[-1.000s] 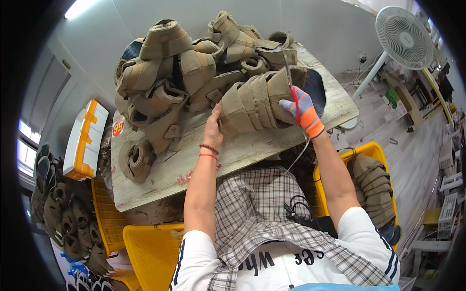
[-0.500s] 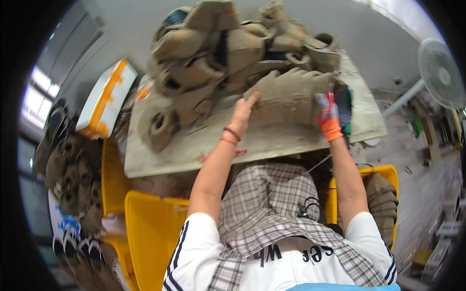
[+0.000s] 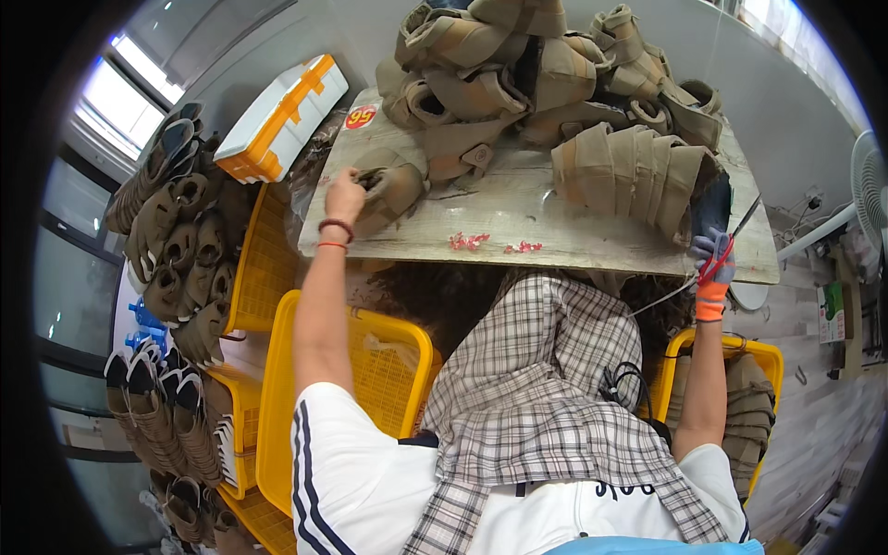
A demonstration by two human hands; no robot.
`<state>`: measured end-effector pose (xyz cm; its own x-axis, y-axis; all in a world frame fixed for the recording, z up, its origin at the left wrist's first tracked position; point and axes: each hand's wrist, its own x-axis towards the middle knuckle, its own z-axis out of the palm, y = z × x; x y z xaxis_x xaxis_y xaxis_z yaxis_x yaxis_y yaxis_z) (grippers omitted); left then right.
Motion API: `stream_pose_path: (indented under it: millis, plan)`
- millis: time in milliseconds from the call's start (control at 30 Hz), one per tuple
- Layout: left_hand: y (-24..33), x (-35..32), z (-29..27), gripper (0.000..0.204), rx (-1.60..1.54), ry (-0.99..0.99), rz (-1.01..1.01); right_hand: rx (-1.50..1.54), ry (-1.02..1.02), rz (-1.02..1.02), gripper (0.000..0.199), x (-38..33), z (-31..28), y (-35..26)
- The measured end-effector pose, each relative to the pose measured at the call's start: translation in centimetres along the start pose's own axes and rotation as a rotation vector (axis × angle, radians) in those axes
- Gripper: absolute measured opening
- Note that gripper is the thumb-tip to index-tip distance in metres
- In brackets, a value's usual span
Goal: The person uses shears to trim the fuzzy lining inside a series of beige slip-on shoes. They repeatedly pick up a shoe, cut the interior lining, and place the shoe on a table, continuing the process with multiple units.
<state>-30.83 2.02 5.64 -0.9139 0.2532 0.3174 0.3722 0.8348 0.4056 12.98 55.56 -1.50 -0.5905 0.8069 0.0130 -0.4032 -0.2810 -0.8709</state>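
My left hand (image 3: 344, 198), bare and with red bracelets at the wrist, pinches the edge of a khaki shoe upper (image 3: 393, 196) at the table's left side. In my right hand (image 3: 711, 259), which wears a grey glove with an orange cuff, are red-handled scissors (image 3: 718, 265), their dark blades pointing up and to the right. Close to that hand, a row of nested khaki shoe uppers (image 3: 634, 176) lies along the right part of the table (image 3: 518, 227). Behind it rises a heap of similar uppers (image 3: 481, 88).
A white foam box (image 3: 282, 120) with orange tape stands left of the table. Yellow crates (image 3: 277, 398) are beside my lap, the right one (image 3: 775, 356) holding stacked uppers. More uppers (image 3: 180, 245) pile at far left. A fan (image 3: 869, 185) stands at right. Red scraps (image 3: 470, 241) lie near the table's front edge.
My left hand has let go of the nested row and moved left to the single upper. The row now rests on the table. My right hand has come nearer the table's front edge with the scissors.
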Motion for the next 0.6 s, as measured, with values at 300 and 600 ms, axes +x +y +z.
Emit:
stream_pose_path:
  millis: [300,600]
  plan:
    - [3.8,-17.5,-10.6,0.032,-1.852,-0.805,-0.51,-0.453,-0.435,-0.122,0.034,-13.0,6.9,-2.5]
    - [1.2,-32.9,2.9,0.039,-1.695,-1.195,-1.223,-1.348,-1.08,-0.329,0.03,-21.1,15.9,2.7]
